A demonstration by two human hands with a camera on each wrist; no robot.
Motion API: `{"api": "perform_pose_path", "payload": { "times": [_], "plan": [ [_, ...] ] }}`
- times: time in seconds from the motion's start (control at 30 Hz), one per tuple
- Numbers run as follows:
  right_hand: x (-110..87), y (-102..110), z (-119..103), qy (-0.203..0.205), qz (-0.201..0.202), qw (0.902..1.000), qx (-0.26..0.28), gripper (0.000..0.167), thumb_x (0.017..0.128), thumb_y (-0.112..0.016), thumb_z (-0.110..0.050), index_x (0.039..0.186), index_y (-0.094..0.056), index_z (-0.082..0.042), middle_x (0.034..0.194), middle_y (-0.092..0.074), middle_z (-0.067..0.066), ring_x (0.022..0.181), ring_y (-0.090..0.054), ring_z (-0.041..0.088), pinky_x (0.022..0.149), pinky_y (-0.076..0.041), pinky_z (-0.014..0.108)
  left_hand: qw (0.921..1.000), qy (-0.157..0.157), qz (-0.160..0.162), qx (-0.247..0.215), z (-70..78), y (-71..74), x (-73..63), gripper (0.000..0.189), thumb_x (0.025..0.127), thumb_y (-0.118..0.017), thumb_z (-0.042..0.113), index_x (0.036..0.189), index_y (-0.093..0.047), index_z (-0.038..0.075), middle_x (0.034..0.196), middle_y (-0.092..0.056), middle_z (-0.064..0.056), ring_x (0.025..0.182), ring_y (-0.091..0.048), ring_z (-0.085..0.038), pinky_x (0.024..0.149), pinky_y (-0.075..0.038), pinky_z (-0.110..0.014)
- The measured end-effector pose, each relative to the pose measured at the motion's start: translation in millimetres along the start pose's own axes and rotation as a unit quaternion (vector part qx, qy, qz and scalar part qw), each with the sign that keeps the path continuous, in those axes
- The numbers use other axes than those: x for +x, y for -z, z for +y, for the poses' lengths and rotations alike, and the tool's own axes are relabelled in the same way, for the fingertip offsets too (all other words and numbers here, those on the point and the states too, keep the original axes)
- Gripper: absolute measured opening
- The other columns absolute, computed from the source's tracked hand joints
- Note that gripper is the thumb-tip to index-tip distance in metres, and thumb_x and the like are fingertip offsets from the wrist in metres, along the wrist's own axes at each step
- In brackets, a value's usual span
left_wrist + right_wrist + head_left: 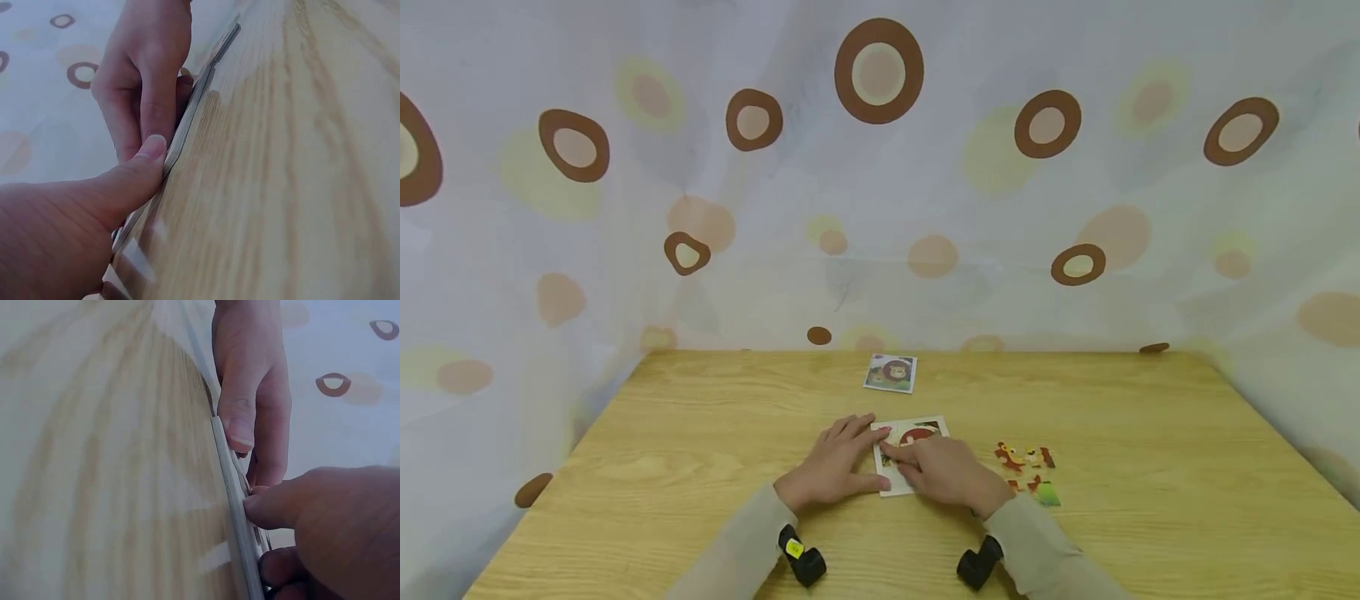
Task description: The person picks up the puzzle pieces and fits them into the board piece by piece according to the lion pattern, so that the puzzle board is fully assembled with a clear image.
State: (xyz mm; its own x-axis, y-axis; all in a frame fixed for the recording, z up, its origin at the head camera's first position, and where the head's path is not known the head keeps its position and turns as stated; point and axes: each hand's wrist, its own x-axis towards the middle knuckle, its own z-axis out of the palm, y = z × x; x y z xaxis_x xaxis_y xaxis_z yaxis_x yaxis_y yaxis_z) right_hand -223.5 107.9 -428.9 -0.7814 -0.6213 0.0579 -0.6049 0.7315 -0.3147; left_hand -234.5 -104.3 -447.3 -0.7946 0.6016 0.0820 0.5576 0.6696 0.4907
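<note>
A small jigsaw board with a white border lies on the table, partly filled with a coloured picture. My left hand rests along its left side, fingers stretched out and thumb at the lower left corner. From the right, my right hand reaches over the board, its index finger extended and pressing near the upper left. The hand covers much of the picture beneath. In the left wrist view the left thumb touches the board's edge. The right thumb also meets the rim in the right wrist view.
Several loose jigsaw pieces, orange, yellow and green, lie to the right of the board. A picture card showing a lion lies behind it. The wooden table meets a patterned cloth at the back and sides.
</note>
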Motion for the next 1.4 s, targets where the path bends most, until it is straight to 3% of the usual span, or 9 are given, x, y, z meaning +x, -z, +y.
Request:
{"api": "perform_pose_path", "payload": {
  "times": [0.1,0.2,0.37,0.57,0.73,0.97,1.2,1.4],
  "plan": [
    [-3.7,3.5,2.3,0.008,-0.023,0.9995,0.020,0.043,0.099,-0.053,-0.018,0.141,-0.050,-0.015,0.051,-0.045,-0.004,0.041,-0.023,0.005,0.044,-0.024,0.022,1.0000,-0.001,-0.006,-0.007,0.6,-0.1,0.6,0.073,0.087,-0.067,0.045,0.147,-0.041,0.012,0.155,-0.029,-0.019,0.140,-0.023,-0.046,0.108,-0.021,-0.064],
    [-6.4,7.7,8.9,0.012,-0.043,0.9945,0.095,0.050,0.097,-0.057,-0.016,0.145,-0.044,-0.013,0.054,-0.043,-0.008,0.044,-0.028,0.003,0.048,-0.029,0.021,0.9998,-0.004,-0.010,-0.015,0.6,0.1,0.5,0.072,0.088,-0.067,0.043,0.147,-0.041,0.011,0.155,-0.028,-0.020,0.140,-0.022,-0.047,0.107,-0.020,-0.065],
    [-14.0,21.9,29.5,0.025,-0.030,0.9811,0.190,0.046,0.093,-0.064,-0.011,0.137,-0.051,-0.006,0.066,-0.050,-0.008,0.054,-0.041,0.001,0.059,-0.041,0.022,0.9996,-0.003,-0.022,-0.019,-1.2,1.9,0.7,0.070,0.091,-0.064,0.042,0.148,-0.039,0.012,0.156,-0.024,-0.020,0.142,-0.018,-0.047,0.108,-0.017,-0.065],
    [-30.6,40.5,59.7,0.010,0.002,0.9854,0.170,0.032,0.091,-0.063,-0.006,0.122,-0.058,-0.001,0.074,-0.055,-0.005,0.060,-0.045,0.001,0.061,-0.044,0.023,0.9993,-0.004,-0.036,-0.010,-5.4,3.0,-3.0,0.069,0.093,-0.059,0.043,0.151,-0.034,0.015,0.158,-0.020,-0.019,0.143,-0.016,-0.046,0.108,-0.016,-0.065],
    [-48.5,57.1,77.9,-0.037,-0.018,0.9852,0.166,0.036,0.090,-0.063,-0.008,0.123,-0.055,0.004,0.088,-0.057,0.003,0.066,-0.055,0.005,0.063,-0.047,0.027,0.9991,-0.005,-0.042,0.004,-4.2,1.9,-1.4,0.067,0.096,-0.054,0.046,0.152,-0.030,0.018,0.159,-0.018,-0.016,0.145,-0.013,-0.043,0.110,-0.015,-0.063],
    [-56.5,64.7,79.9,-0.065,-0.058,0.9852,0.148,0.036,0.081,-0.072,-0.008,0.113,-0.059,0.002,0.101,-0.058,0.011,0.086,-0.055,0.019,0.075,-0.049,0.037,0.9989,0.000,-0.040,0.026,-4.2,0.7,0.7,0.065,0.098,-0.051,0.045,0.153,-0.030,0.017,0.159,-0.019,-0.016,0.145,-0.014,-0.042,0.110,-0.016,-0.063],
    [-55.6,59.6,81.5,-0.082,-0.045,0.9902,0.104,0.029,0.075,-0.073,-0.002,0.100,-0.060,-0.003,0.092,-0.054,0.006,0.080,-0.047,0.017,0.070,-0.044,0.032,0.9991,0.000,-0.039,0.014,-5.0,0.4,-1.1,0.066,0.097,-0.051,0.046,0.153,-0.029,0.018,0.159,-0.018,-0.015,0.145,-0.013,-0.042,0.110,-0.015,-0.062],
    [-56.4,60.4,82.1,-0.066,-0.038,0.9900,0.118,0.030,0.075,-0.072,0.002,0.100,-0.060,-0.010,0.101,-0.050,0.013,0.090,-0.047,0.024,0.069,-0.041,0.032,0.9993,0.001,-0.035,0.009,-3.2,0.6,0.7,0.065,0.097,-0.052,0.045,0.152,-0.032,0.016,0.159,-0.019,-0.017,0.145,-0.014,-0.042,0.109,-0.015,-0.063]
  ]
}}
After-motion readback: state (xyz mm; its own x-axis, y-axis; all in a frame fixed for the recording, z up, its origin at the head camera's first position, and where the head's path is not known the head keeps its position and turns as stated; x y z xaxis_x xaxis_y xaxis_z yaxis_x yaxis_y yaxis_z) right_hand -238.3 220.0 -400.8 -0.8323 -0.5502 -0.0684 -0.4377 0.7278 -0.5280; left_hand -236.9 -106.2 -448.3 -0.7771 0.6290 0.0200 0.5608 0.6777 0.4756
